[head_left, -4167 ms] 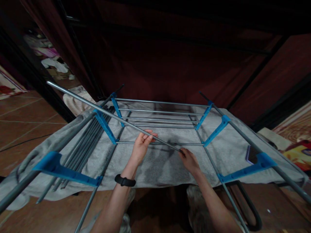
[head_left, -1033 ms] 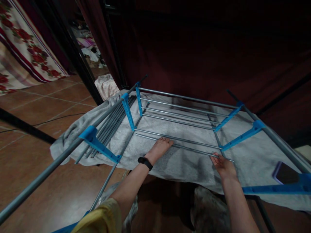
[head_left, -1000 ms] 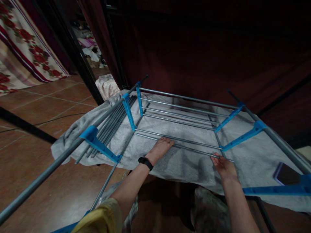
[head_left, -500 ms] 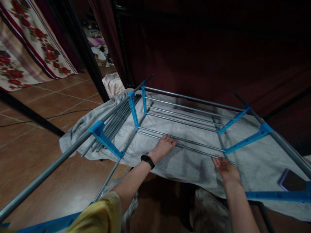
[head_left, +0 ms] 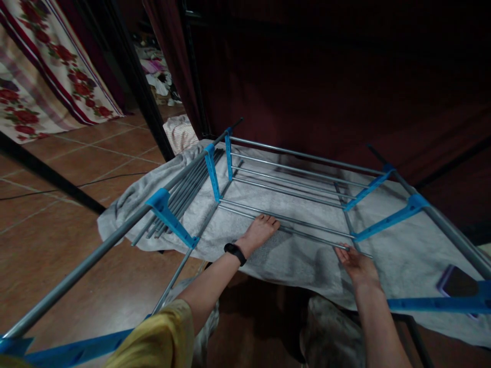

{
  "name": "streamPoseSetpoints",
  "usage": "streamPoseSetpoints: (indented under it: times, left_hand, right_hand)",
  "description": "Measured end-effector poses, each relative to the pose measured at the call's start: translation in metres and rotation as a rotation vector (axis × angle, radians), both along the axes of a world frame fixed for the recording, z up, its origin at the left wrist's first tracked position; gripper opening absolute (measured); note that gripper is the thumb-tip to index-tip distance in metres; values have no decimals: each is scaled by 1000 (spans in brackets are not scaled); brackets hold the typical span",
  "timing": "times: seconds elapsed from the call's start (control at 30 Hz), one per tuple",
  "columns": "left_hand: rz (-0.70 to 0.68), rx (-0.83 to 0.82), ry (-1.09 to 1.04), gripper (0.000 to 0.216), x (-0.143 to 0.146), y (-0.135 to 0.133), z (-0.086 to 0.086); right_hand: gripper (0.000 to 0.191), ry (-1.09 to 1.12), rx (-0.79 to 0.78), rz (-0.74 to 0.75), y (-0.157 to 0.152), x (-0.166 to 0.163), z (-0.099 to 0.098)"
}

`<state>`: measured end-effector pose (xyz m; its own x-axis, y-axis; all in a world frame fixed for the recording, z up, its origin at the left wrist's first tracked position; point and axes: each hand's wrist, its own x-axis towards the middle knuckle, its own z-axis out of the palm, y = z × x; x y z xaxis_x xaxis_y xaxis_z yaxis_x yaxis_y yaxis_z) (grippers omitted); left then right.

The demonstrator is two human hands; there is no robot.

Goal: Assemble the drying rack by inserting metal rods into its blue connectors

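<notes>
A partly built drying rack of grey tubes and blue plastic brackets [head_left: 169, 221] lies over a grey towel [head_left: 295, 263] on the floor. A thin grey metal rod [head_left: 307, 235] runs across the frame just in front of a fitted rung. My left hand [head_left: 260, 233], with a black band on its wrist, lies palm down with its fingers curled over the rod near the middle. My right hand [head_left: 356, 261] pinches the rod's right end beside a blue bracket [head_left: 387, 220].
Several loose grey rods [head_left: 180, 197] lie bundled on the towel's left part. A dark phone [head_left: 456, 281] rests on the towel at the far right. The floor is brown tile, with a dark red curtain behind, a flowered cloth [head_left: 46, 87] at left and a black cable [head_left: 76, 185].
Four seconds ago the rod was held slanting up to the left; now it lies low across the frame beside the fitted rung. Over the last second my hands have barely moved.
</notes>
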<state>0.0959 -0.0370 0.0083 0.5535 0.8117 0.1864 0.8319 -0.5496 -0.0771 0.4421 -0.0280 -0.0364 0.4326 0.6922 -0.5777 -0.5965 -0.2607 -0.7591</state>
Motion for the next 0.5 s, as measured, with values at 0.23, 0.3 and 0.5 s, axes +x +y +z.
streamPoseSetpoints:
  times: [0.23,0.3,0.5]
  left_hand:
    - [0,-15,-24,18,-1,-3,3]
    - [-4,-24,-32,19,-1,-3,4]
    - [6,-109,-115,23,-6,-2,3]
  right_hand:
    - [21,-38,7,-15,-1,-5,6]
    - [20,-36,22,-13,-1,-6,7]
    - [17,-9,102,-10,-3,-10,13]
